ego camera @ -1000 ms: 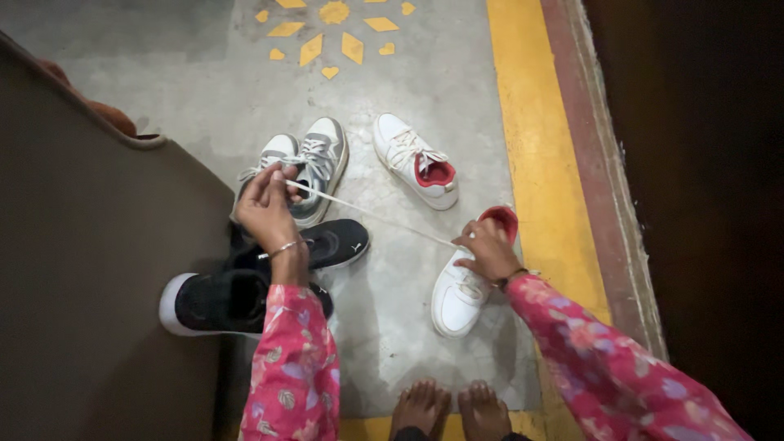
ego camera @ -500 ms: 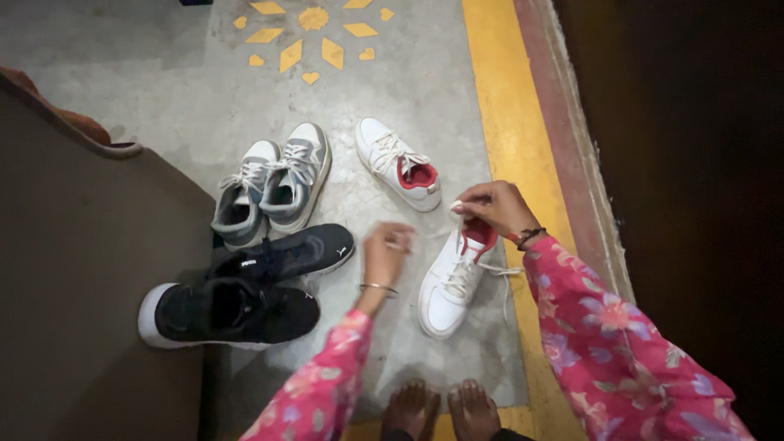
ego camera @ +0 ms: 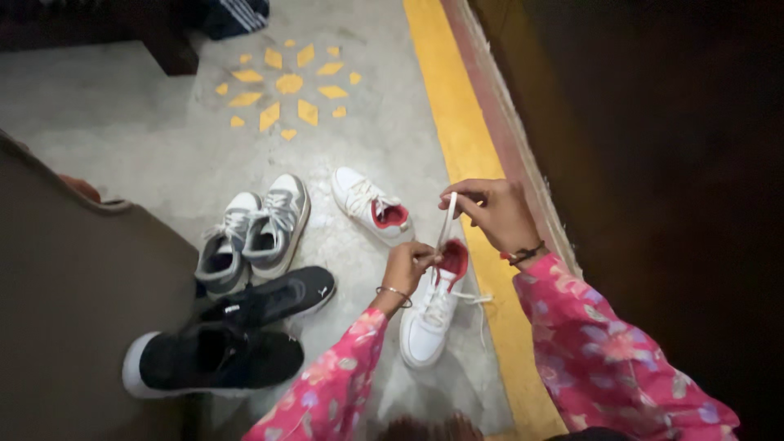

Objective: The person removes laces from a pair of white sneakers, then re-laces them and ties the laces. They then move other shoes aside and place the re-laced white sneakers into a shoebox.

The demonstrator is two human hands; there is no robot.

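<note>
Right hand (ego camera: pixel 490 211) pinches the flat white shoelace (ego camera: pixel 447 222) and holds it taut above the white low-top sneaker with red lining (ego camera: pixel 434 304). Left hand (ego camera: pixel 409 263) grips the lace lower down — right at the collar, with the matching sneaker (ego camera: pixel 369 206) just beyond it.

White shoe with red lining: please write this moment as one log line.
left hand: pinches lace at white shoe | right hand: holds lace end up | lace: taut

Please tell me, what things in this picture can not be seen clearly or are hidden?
Head view only:
- Black shoes: the nearer one is partly covered by the dark brown surface.
- White shoe: the left hand hides part of its red opening.
- Lace: its top end is inside the right hand; the grip is hidden.
- Striped dark thing: cut off by the top edge.
- Right side: too dark.
</note>
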